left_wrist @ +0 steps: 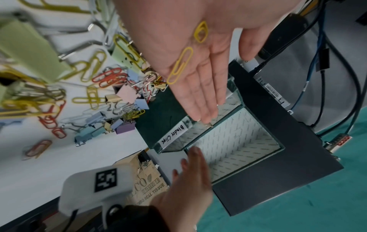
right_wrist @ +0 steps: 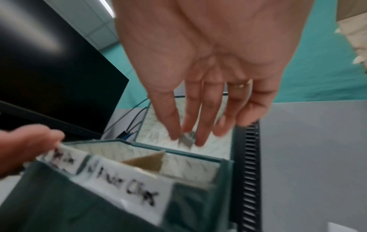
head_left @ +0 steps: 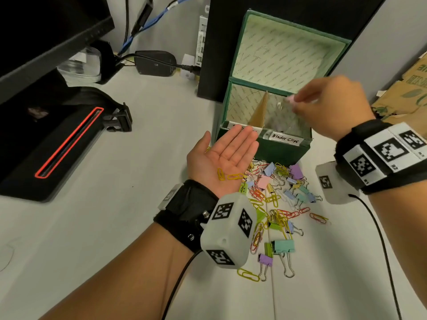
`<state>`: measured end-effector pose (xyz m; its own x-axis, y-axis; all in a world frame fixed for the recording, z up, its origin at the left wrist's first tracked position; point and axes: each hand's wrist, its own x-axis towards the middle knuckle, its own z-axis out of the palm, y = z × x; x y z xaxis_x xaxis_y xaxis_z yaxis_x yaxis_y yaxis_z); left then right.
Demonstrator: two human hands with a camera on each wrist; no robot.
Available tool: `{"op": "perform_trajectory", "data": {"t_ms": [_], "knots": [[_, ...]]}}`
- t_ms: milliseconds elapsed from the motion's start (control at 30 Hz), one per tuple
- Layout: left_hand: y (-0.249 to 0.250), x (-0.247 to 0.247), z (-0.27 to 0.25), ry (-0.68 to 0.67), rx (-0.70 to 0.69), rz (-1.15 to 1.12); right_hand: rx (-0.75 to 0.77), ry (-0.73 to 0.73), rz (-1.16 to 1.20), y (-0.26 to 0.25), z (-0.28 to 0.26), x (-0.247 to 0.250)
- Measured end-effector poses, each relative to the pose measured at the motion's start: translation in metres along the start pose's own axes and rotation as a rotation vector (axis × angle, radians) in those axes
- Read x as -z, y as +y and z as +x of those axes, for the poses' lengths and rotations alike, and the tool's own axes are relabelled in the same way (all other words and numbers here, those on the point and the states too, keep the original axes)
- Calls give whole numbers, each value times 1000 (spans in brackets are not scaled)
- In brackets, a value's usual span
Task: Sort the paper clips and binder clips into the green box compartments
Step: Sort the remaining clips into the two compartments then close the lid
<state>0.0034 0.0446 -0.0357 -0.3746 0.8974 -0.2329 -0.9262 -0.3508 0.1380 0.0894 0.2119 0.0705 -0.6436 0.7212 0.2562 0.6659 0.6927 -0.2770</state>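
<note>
Green box (head_left: 283,150) open, cardboard-divided; left hand (head_left: 225,155) flat under two paper clips (head_left: 228,175); right hand (head_left: 328,107) fingers spread

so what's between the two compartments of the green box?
A brown cardboard divider stands between the green box compartments; head and right wrist views show it.

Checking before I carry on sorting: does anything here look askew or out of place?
The brown cardboard divider inside the green box leans at a slant, not upright. Otherwise just the unsorted heap of coloured clips on the white desk.
</note>
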Motion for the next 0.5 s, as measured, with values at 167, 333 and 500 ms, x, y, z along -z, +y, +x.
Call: {"op": "perform_trajectory", "data": {"t_ms": [167, 333, 500], "knots": [[1, -1, 0, 18, -13, -11, 75, -93, -45, 1, -19, -6], [1, -1, 0, 44, -40, -23, 304, -374, 142, -35, -62, 5], [1, -4, -3, 46, -63, 14, 505, -473, -33, -53, -81, -6]]}}
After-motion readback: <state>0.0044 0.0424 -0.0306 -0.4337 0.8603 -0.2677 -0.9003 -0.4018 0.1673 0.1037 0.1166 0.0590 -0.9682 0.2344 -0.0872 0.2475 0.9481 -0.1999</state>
